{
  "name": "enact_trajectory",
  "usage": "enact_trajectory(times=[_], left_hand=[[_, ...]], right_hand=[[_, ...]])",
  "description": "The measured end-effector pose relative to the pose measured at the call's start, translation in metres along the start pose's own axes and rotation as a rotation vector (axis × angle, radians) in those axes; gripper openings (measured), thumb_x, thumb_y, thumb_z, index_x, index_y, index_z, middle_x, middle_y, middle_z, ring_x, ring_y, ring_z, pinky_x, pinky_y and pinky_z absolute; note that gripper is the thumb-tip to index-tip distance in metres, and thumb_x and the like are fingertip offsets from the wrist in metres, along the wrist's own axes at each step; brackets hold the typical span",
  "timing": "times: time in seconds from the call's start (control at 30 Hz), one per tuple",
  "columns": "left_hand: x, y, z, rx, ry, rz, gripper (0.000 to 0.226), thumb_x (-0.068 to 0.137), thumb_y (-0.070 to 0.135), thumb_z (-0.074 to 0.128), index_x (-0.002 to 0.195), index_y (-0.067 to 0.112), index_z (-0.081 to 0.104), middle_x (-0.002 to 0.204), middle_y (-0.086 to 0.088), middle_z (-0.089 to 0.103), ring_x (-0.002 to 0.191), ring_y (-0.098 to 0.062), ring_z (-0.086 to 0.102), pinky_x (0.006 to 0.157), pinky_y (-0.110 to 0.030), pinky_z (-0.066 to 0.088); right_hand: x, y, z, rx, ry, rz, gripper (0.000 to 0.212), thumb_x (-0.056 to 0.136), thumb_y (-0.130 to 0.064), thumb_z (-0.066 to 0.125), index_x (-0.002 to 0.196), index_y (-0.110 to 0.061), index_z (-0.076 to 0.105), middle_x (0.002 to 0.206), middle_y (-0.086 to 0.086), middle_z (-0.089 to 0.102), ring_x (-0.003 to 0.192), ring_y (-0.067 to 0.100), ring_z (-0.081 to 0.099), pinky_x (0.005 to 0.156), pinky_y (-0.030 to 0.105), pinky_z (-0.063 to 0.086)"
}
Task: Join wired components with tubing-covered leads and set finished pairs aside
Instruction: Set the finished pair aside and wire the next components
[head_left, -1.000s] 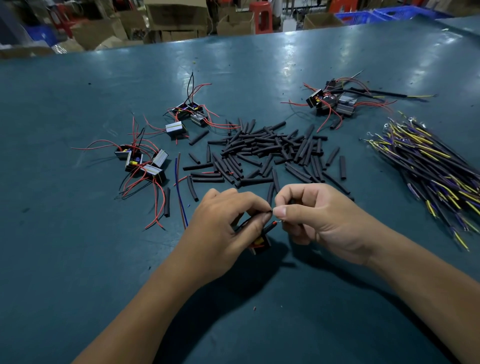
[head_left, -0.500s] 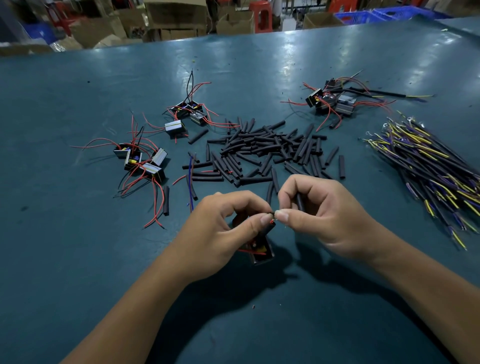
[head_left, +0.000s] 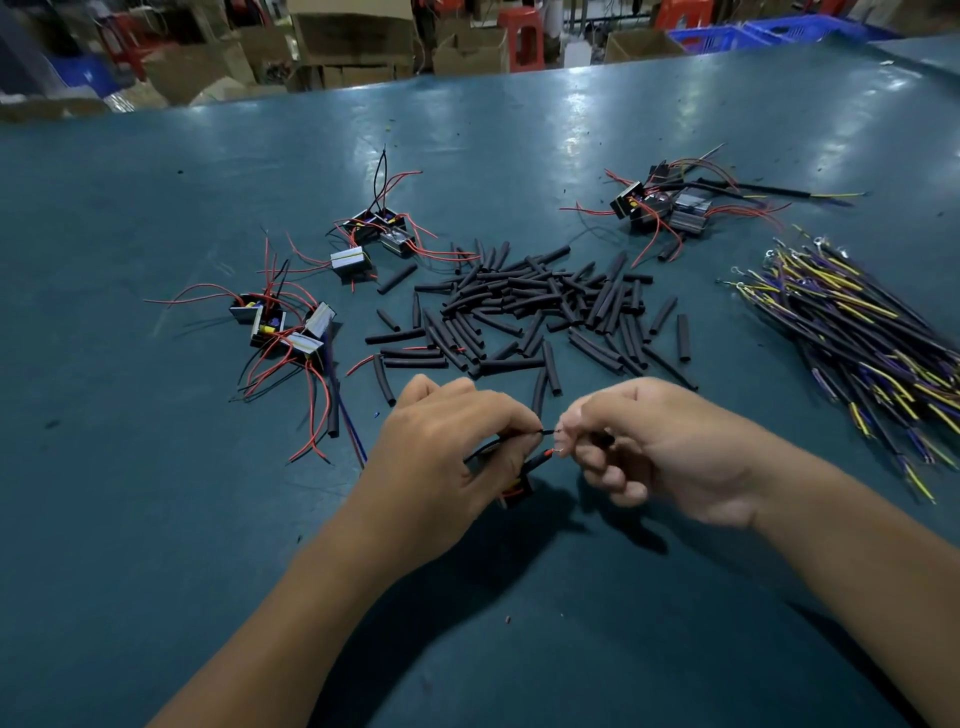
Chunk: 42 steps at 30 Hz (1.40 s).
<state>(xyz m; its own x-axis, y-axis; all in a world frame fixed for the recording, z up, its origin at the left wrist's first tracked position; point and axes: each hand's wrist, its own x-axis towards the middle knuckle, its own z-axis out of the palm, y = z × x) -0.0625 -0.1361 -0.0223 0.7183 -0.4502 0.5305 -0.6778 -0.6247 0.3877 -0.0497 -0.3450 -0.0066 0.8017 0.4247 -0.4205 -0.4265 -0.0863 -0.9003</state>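
Since the earlier frame both hands have drawn slightly apart, baring a thin black lead tip between them. Left hand (head_left: 447, 447) pinches that lead, with the small black wired component (head_left: 517, 488) under its curled fingers, just above the teal table (head_left: 156, 519). Right hand (head_left: 670, 452) pinches the other end, fingers curled. Loose black tubing pieces (head_left: 530, 312) lie scattered beyond; purple-and-yellow wires (head_left: 857, 332) are heaped at right.
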Motion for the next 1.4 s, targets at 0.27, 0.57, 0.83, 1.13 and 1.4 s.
enact_trajectory(times=[0.27, 0.57, 0.83, 1.13, 1.4], left_hand=[[0.0001, -0.0018, 0.0024, 0.049, -0.005, 0.038, 0.014, 0.095, 0.026, 0.057, 0.087, 0.020, 0.068, 0.078, 0.018, 0.060, 0.068, -0.011, 0.050, 0.067, -0.039, 0.036], [0.0011, 0.0001, 0.0004, 0.082, -0.024, 0.061, 0.015, 0.095, 0.024, 0.057, 0.088, 0.018, 0.069, 0.080, 0.014, 0.065, 0.069, -0.015, 0.054, 0.068, -0.035, 0.035], [0.0021, 0.0011, -0.0006, 0.009, -0.009, 0.028, 0.014, 0.094, 0.024, 0.057, 0.088, 0.019, 0.068, 0.078, 0.021, 0.054, 0.068, -0.008, 0.045, 0.068, -0.036, 0.035], [0.0009, 0.0004, -0.0004, 0.008, 0.000, 0.026, 0.009, 0.094, 0.022, 0.063, 0.088, 0.019, 0.069, 0.078, 0.016, 0.062, 0.067, -0.012, 0.048, 0.068, -0.039, 0.036], [0.0010, -0.0008, -0.0005, 0.007, -0.041, 0.008, 0.015, 0.094, 0.029, 0.059, 0.088, 0.021, 0.070, 0.077, 0.017, 0.061, 0.068, -0.008, 0.049, 0.069, -0.033, 0.034]], right_hand=[[0.0011, -0.0006, 0.0025, 0.155, -0.066, 0.120, 0.034, 0.091, -0.012, 0.051, 0.060, -0.014, 0.065, 0.057, -0.002, 0.043, 0.044, 0.007, 0.036, 0.033, 0.015, 0.027], [0.0016, 0.0022, 0.0017, 0.166, -0.089, 0.133, 0.033, 0.091, -0.011, 0.050, 0.061, -0.013, 0.065, 0.057, -0.001, 0.044, 0.044, 0.008, 0.037, 0.033, 0.015, 0.027], [0.0011, 0.0004, 0.0052, 0.121, -0.072, 0.024, 0.030, 0.088, -0.010, 0.054, 0.060, -0.014, 0.064, 0.057, 0.000, 0.045, 0.045, 0.009, 0.038, 0.035, 0.016, 0.028], [-0.0004, 0.0010, 0.0048, 0.033, -0.018, -0.064, 0.033, 0.089, -0.005, 0.052, 0.061, -0.012, 0.067, 0.054, 0.001, 0.048, 0.043, 0.009, 0.040, 0.036, 0.017, 0.029], [-0.0001, 0.0058, 0.0037, -0.627, 0.200, -0.536, 0.016, 0.078, -0.017, 0.061, 0.062, -0.019, 0.063, 0.046, -0.009, 0.051, 0.040, 0.004, 0.040, 0.042, 0.017, 0.033]])
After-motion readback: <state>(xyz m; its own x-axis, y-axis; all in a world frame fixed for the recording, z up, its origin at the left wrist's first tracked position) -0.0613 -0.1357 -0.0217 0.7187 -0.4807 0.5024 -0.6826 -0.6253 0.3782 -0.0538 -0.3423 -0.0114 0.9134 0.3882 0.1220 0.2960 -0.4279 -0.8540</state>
